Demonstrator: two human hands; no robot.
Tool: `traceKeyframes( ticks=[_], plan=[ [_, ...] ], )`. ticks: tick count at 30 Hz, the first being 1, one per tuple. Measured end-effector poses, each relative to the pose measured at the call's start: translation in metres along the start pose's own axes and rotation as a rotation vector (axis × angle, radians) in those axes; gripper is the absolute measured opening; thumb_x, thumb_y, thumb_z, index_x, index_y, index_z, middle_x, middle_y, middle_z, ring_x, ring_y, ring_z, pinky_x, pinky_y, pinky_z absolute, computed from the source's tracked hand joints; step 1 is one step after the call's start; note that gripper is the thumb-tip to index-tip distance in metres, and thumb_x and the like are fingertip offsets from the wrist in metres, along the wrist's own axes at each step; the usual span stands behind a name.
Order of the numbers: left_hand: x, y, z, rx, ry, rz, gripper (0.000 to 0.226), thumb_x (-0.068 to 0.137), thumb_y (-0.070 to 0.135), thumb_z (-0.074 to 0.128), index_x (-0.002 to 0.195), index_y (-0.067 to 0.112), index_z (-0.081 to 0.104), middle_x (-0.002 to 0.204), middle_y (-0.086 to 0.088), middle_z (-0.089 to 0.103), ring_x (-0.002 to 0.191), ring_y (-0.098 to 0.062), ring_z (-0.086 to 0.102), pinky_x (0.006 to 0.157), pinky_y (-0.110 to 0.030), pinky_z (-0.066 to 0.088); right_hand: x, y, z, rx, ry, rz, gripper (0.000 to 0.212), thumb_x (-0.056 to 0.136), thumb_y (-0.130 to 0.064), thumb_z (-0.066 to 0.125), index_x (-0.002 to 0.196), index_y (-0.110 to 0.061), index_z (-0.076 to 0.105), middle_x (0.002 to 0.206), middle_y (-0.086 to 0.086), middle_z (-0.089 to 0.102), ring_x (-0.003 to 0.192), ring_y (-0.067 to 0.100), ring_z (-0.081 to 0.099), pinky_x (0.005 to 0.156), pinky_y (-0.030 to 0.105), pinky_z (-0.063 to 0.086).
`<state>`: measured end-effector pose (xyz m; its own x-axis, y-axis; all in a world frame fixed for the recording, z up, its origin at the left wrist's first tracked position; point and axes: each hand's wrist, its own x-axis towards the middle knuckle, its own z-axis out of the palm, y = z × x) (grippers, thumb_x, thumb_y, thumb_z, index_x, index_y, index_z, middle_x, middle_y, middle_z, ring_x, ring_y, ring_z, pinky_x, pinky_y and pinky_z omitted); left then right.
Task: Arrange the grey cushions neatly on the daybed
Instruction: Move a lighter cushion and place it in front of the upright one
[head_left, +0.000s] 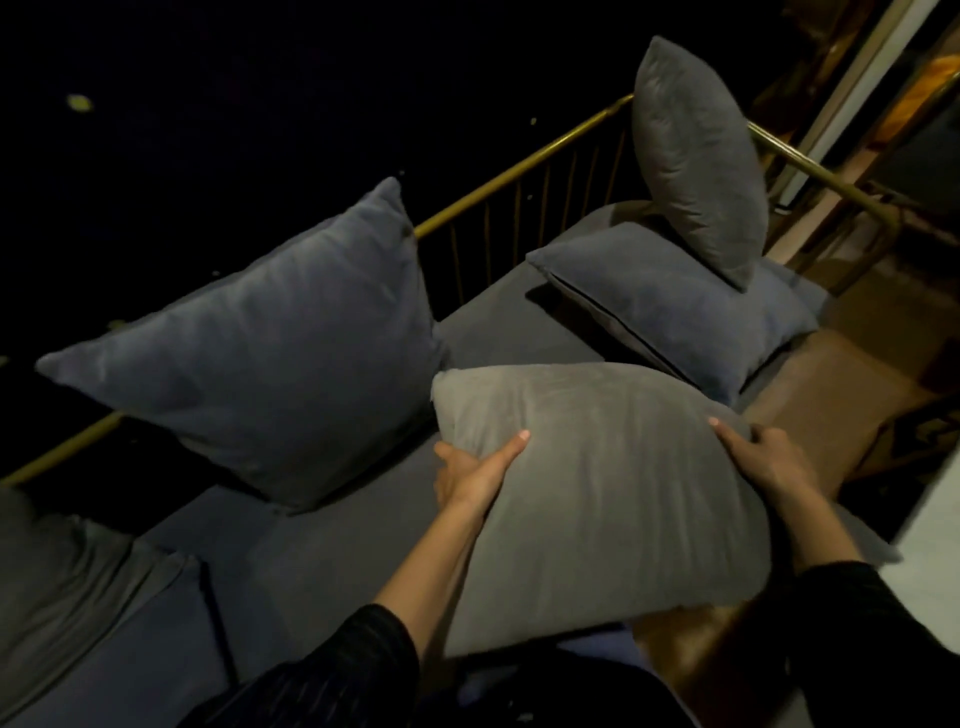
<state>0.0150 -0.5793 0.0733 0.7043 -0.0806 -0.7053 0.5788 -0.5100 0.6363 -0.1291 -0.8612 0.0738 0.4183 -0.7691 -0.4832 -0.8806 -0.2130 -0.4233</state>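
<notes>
I hold a light grey cushion (602, 499) above the front of the daybed mattress (332, 561). My left hand (478, 473) grips its left edge and my right hand (763, 457) grips its right edge. A large dark grey cushion (270, 343) leans upright against the gold back rail (519, 171). Another dark grey cushion (670, 306) lies flat at the far right end. A smaller grey cushion (696, 161) stands on its corner on top of that one, against the rail.
A crumpled grey cushion or cover (67, 582) lies at the near left end of the daybed. The gold rail wraps round the right end (831, 182). Brown floor (810, 400) and a pale wall (930, 525) lie to the right. Darkness lies beyond the back rail.
</notes>
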Motion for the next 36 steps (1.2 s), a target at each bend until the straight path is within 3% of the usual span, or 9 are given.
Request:
traceKeyframes(
  ticks=[4,9,14,19,22,25,28,31,36],
  plan=[
    [-0.037,-0.057,-0.023,-0.23,0.025,-0.093,0.144,0.047,0.068,0.081,0.154,0.017,-0.001,0.152,-0.012,0.038,0.136,-0.033,0.044,0.113,-0.046,0.038,-0.036,-0.027,-0.008,-0.082,-0.04,-0.143,0.071,0.086,-0.062,0.049,0.118,0.0,0.06,0.125,0.025,0.061,0.113,0.041,0.057,0.091,0.044,0.044],
    [-0.065,-0.115,-0.06,-0.461,0.205,-0.111,0.126,0.064,0.056,0.081,0.153,0.015,0.003,0.151,-0.011,0.04,0.133,-0.029,0.047,0.113,-0.039,0.037,-0.063,-0.083,0.032,-0.266,-0.092,-0.38,0.072,0.084,-0.067,0.046,0.12,-0.006,0.061,0.122,0.02,0.064,0.111,0.039,0.059,0.089,0.045,0.048],
    [-0.059,-0.139,-0.104,-0.491,0.352,-0.057,0.113,0.068,0.053,0.08,0.151,0.015,0.012,0.147,-0.009,0.044,0.129,-0.029,0.05,0.11,-0.04,0.04,-0.079,-0.117,0.084,-0.25,-0.085,-0.451,0.075,0.085,-0.067,0.045,0.13,-0.007,0.054,0.129,0.022,0.06,0.118,0.041,0.055,0.094,0.045,0.044],
    [-0.025,-0.164,-0.11,-0.498,0.326,-0.111,0.079,0.07,0.027,0.085,0.125,0.01,0.03,0.132,-0.013,0.054,0.102,-0.024,0.055,0.089,-0.034,0.045,-0.068,-0.093,0.14,-0.109,-0.209,-0.344,0.06,0.087,-0.058,0.05,0.124,-0.011,0.049,0.131,0.017,0.058,0.12,0.038,0.054,0.103,0.049,0.039],
    [-0.007,-0.179,-0.104,-0.522,0.289,-0.197,0.098,0.061,0.011,0.089,0.135,0.003,0.025,0.131,-0.012,0.051,0.102,-0.024,0.054,0.087,-0.034,0.043,-0.057,-0.062,0.171,0.174,-0.422,-0.121,0.058,0.089,-0.035,0.061,0.136,-0.01,0.038,0.139,0.015,0.05,0.124,0.036,0.051,0.107,0.048,0.039],
    [0.012,-0.184,-0.105,-0.551,0.283,-0.236,0.128,0.036,0.033,0.094,0.142,0.005,0.027,0.134,-0.008,0.05,0.112,-0.027,0.056,0.089,-0.034,0.045,-0.04,-0.053,0.19,0.234,-0.5,-0.021,0.06,0.092,-0.019,0.06,0.142,-0.005,0.031,0.141,0.019,0.046,0.125,0.036,0.049,0.102,0.043,0.042],
    [0.033,-0.179,-0.11,-0.604,0.311,-0.295,0.123,0.054,0.036,0.092,0.148,0.006,0.018,0.144,-0.013,0.044,0.126,-0.031,0.052,0.099,-0.041,0.047,-0.016,-0.065,0.198,0.265,-0.564,0.022,0.063,0.087,-0.016,0.065,0.14,-0.003,0.033,0.133,0.015,0.052,0.119,0.035,0.054,0.091,0.04,0.048],
    [0.047,-0.176,-0.108,-0.58,0.325,-0.333,0.113,0.066,0.031,0.087,0.15,0.008,0.015,0.147,-0.013,0.042,0.13,-0.033,0.048,0.103,-0.043,0.044,0.014,-0.073,0.206,0.397,-0.611,0.083,0.083,0.07,-0.028,0.08,0.139,-0.006,0.04,0.126,0.012,0.061,0.105,0.03,0.064,0.076,0.034,0.054],
    [0.055,-0.201,-0.095,-0.59,0.363,-0.364,0.106,0.071,0.027,0.085,0.15,0.01,0.017,0.149,-0.014,0.039,0.133,-0.034,0.046,0.103,-0.043,0.043,0.013,-0.081,0.222,0.438,-0.569,0.099,0.07,0.074,-0.021,0.08,0.13,-0.003,0.043,0.124,0.01,0.057,0.108,0.029,0.059,0.091,0.042,0.05]
  ],
)
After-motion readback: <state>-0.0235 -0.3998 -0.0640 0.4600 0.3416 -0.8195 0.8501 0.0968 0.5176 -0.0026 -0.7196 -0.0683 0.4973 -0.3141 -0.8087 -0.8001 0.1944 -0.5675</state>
